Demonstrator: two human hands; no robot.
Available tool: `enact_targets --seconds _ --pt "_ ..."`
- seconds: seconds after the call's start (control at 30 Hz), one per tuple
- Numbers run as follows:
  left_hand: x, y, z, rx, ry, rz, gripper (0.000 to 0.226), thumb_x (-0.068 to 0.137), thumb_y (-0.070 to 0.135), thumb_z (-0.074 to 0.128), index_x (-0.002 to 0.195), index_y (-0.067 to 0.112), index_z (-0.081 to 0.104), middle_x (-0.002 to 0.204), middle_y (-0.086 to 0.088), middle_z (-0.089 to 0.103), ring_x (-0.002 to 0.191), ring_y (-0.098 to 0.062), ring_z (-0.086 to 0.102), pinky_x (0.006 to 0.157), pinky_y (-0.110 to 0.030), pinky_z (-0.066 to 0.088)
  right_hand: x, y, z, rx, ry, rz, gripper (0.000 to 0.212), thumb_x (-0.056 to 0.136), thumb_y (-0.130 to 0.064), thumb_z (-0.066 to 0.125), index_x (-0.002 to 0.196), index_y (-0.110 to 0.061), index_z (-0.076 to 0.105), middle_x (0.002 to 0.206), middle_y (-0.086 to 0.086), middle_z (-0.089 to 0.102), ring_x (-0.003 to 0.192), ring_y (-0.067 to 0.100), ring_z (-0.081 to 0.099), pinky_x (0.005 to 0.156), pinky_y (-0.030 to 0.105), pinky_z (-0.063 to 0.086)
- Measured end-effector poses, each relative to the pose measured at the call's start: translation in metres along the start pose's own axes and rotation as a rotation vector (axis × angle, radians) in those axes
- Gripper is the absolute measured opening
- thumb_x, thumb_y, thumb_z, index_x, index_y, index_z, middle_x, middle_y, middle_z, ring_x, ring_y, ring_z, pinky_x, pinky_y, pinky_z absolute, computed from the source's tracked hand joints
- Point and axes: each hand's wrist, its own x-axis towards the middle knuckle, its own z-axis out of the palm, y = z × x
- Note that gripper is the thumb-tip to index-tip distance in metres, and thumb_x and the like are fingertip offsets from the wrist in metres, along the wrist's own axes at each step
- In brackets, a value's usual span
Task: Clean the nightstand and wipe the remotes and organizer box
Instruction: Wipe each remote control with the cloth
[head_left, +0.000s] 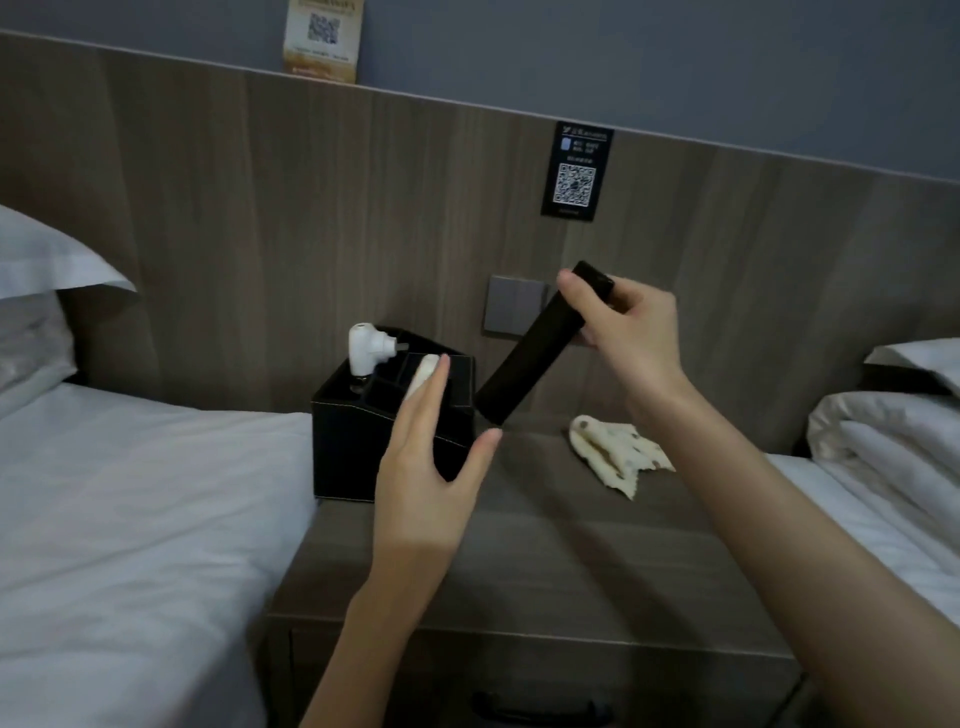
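Beside a white bed (130, 493), a black organizer box (353, 436) stood at the back left of the nightstand tabletop (545, 561), with a white gadget (366, 353) sticking out of it. The left hand (426, 467) was in front of the box, fingers straight and open; it maybe touched the box. The right hand (628, 332) gripped a black remote (540, 343) in its fingers, tilted in the air. A spotted cloth (618, 449) lay on the tabletop below.

2 remotes (540, 343), 1 org. box (353, 457), 1 cloth (613, 447)

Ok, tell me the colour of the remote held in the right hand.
The remote is plain black, seen best in the head view.
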Motion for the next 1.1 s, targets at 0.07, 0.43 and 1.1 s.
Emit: enact_targets --seconds 0.07,0.43,1.1 --pt "-0.004 0.011 0.014 -0.001 -0.083 0.022 0.074 0.083 0.047 0.059 0.148 0.04 0.024 0.153 0.017 0.03 0.139 0.009 0.023 0.105 0.001 0.017 -0.012 0.0 -0.015 -0.002 -0.036 0.076 0.017 0.086 -0.028 0.072 0.085 -0.011 0.075 0.086 0.01 0.074 0.085 0.016 0.072 0.072 0.03 0.06" --pt "-0.033 0.01 0.068 -0.069 -0.414 -0.062 0.065 0.089 0.031 0.066 0.142 0.048 0.032 0.106 0.012 0.06 0.098 0.002 0.057 0.086 -0.013 0.044 -0.055 0.044 -0.064 -0.02 -0.129 0.304 0.033 0.088 -0.033 0.068 0.086 -0.001 0.074 0.091 0.018 0.073 0.08 0.015 0.07 0.063 0.026 0.059" --pt "-0.033 -0.042 0.095 -0.463 -0.431 -0.612 0.043 0.088 0.026 0.063 0.122 0.051 0.051 0.099 0.007 0.074 0.089 -0.009 0.071 0.07 -0.016 0.055 0.042 0.283 -0.069 -1.225 -0.542 0.313 0.056 0.09 -0.065 0.036 0.142 -0.045 0.033 0.143 0.001 0.047 0.128 0.039 0.038 0.105 0.051 0.032"
